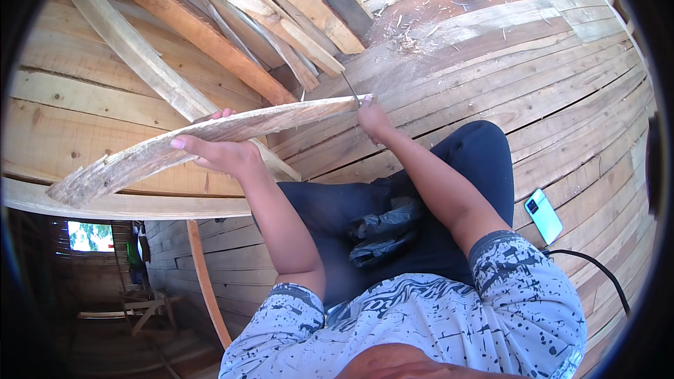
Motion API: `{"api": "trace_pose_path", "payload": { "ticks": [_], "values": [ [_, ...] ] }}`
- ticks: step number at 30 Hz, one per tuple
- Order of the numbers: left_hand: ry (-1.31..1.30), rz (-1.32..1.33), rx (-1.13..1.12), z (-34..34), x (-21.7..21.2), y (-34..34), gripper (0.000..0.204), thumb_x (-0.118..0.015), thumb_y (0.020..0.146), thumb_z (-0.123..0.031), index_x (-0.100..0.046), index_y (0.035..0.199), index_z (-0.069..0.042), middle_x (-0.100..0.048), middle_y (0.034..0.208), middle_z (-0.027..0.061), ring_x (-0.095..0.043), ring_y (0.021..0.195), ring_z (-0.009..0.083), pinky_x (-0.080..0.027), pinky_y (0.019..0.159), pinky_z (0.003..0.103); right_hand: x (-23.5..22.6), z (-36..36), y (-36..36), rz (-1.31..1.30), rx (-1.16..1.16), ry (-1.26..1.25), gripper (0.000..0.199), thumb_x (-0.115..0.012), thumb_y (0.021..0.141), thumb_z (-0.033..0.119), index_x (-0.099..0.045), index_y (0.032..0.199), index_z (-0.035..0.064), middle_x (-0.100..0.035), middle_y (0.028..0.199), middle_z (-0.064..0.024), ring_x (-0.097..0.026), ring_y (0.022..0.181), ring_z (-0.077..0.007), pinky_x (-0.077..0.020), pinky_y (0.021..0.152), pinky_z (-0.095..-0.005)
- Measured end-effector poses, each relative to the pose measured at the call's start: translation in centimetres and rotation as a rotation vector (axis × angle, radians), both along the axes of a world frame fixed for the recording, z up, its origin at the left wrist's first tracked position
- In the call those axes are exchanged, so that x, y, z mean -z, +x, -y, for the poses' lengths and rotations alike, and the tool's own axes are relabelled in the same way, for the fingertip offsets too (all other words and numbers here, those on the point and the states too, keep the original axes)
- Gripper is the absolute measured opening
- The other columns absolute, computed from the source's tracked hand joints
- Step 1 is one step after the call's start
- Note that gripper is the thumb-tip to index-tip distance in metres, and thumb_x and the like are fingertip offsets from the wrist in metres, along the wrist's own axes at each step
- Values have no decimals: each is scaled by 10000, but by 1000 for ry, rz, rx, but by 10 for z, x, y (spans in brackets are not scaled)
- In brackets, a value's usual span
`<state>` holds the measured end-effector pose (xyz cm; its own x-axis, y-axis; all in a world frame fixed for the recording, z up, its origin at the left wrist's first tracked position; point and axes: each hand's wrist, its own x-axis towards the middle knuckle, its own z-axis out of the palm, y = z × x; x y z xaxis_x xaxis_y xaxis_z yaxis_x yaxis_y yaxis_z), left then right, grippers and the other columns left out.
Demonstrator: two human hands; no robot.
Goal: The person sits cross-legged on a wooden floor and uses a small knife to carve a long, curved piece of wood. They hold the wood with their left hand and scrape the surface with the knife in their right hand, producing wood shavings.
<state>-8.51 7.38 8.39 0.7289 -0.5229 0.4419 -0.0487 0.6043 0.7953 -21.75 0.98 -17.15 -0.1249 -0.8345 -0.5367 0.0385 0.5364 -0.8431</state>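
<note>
My left hand [223, 156] is closed around a long, rough-edged wooden board [151, 146], with the thumb on the near face and fingertips showing over the far edge. The board slants across in front of me, its wide end at the left and its narrow end at the right. By that narrow end, my right hand [374, 123] is wrapped round a knife [350, 88]. Its thin dark blade points up and away from me, close to the board's tip. My fingers hide the knife's handle. Whether the blade touches the wood I cannot tell.
Several planks and beams [189, 24] lean and lie at the far left. Wood shavings [407, 42] litter the far plank floor [562, 98]. A pale blue phone [544, 216] lies to my right near a black cable [600, 267]. Crumpled dark plastic [382, 228] rests on my lap.
</note>
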Motion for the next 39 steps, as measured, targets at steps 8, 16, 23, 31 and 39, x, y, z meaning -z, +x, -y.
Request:
{"api": "trace_pose_path", "payload": {
  "ticks": [8, 16, 23, 31, 39],
  "values": [
    [-214, 223, 220, -20, 17, 15, 700, -421, 796, -841, -414, 765, -142, -439, 536, 11, -504, 464, 144, -474, 414, 271, -148, -73, 5, -344, -315, -351, 451, -381, 948, 276, -629, 1065, -82, -654, 1002, -312, -650, 894, -480, -520, 834, -527],
    [-229, 160, 251, 3, 11, 14, 716, -390, 794, -857, -427, 746, -143, -444, 520, 13, -458, 426, 133, -429, 390, 245, -17, -31, -22, -334, -237, -313, 463, -346, 959, 266, -643, 972, -89, -636, 1043, -311, -618, 1013, -457, -492, 886, -509],
    [-369, 180, 681, 13, 14, 43, 738, -371, 801, -855, -503, 734, -132, -481, 528, 10, -471, 418, 128, -423, 386, 239, -70, -39, -4, -288, -189, -238, 520, -336, 960, 343, -668, 947, -59, -641, 990, -325, -624, 968, -478, -471, 907, -542],
    [-412, 237, 899, 38, 8, 67, 730, -388, 813, -838, -543, 768, -126, -513, 555, 12, -484, 430, 136, -427, 397, 241, -88, -46, 18, -327, -254, -336, 524, -329, 961, 339, -678, 981, -51, -650, 988, -314, -623, 967, -490, -481, 892, -541],
    [-370, 197, 829, 59, 0, 50, 715, -416, 805, -833, -552, 760, -134, -528, 561, 20, -502, 446, 136, -438, 408, 245, -14, -10, -6, -260, -24, -309, 541, -344, 960, 323, -675, 866, -94, -641, 904, -345, -632, 914, -491, -490, 870, -532]
  ]
}}
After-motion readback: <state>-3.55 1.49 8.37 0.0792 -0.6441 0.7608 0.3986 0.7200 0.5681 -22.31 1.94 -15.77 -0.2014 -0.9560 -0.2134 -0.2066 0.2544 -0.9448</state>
